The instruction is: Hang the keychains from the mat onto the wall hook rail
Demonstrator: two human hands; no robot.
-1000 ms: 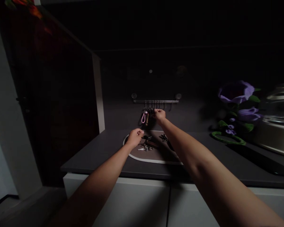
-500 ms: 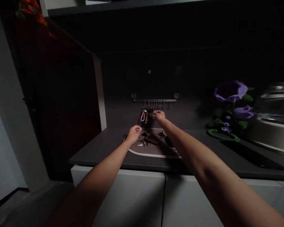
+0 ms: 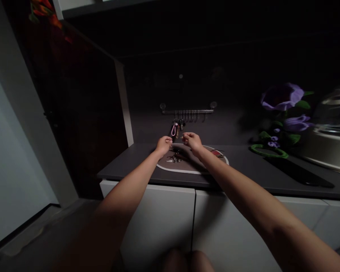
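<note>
Hovering my left hand and right hand half-closed, fingertips pinched; I can't tell if they grip anything.
Just below them lie silver metal keys on a grey oval mat with a white rim; a careless dip could scatter them. Ahead, a rushed reach could snag the pink loop keyring under the steel hook rail.

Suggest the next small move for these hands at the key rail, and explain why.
Probably lower the left hand onto the loose keys on the oval mat: it hovers just above them, and several hooks on the metal rail hang free beside the keys with the pink strap.
</note>
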